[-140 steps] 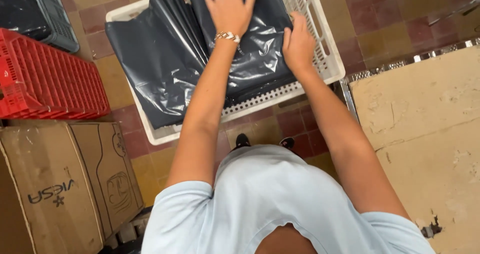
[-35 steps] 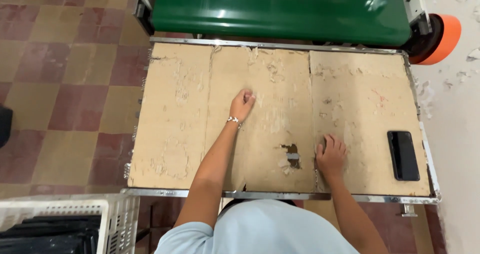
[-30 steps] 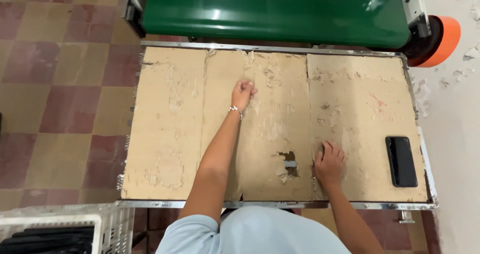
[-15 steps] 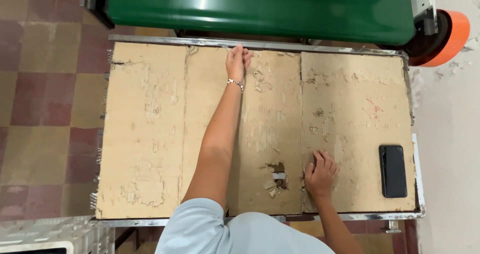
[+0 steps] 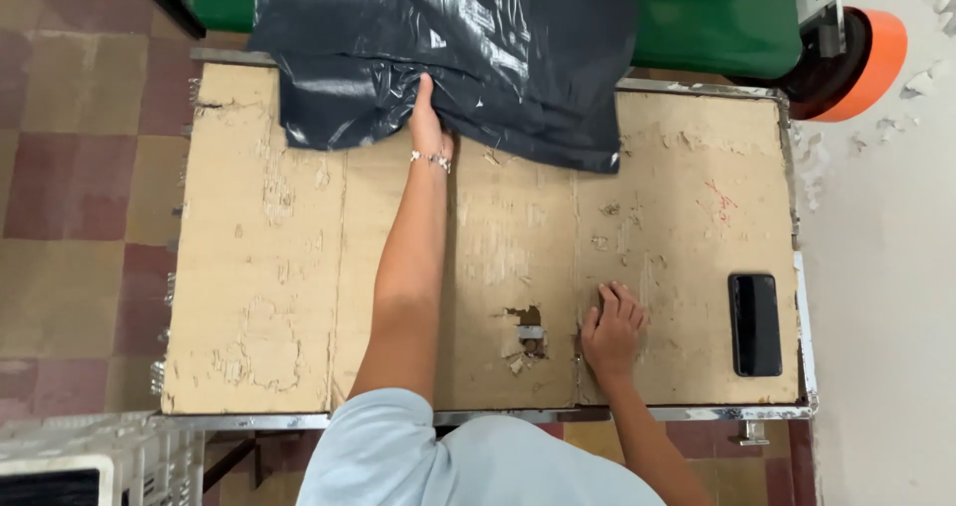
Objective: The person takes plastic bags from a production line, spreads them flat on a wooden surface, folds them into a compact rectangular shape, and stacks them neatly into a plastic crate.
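One hand point(image 5: 428, 127) apparently clamped on black plastic bags point(image 5: 448, 48), other hand point(image 5: 609, 332) flat, grip spread, on cardboard point(image 5: 259, 267).

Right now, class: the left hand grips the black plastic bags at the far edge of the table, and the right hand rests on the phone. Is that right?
Not quite. The head view shows the right hand flat on the cardboard tabletop, apart from the phone. The left hand does grip the black plastic bags.

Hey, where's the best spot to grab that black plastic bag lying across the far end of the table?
Probably the near edge of the black plastic bag, coming from the person's side. That edge lies loose and wrinkled on the cardboard-covered table, where the left hand already meets it; the far part drapes over the green machine.
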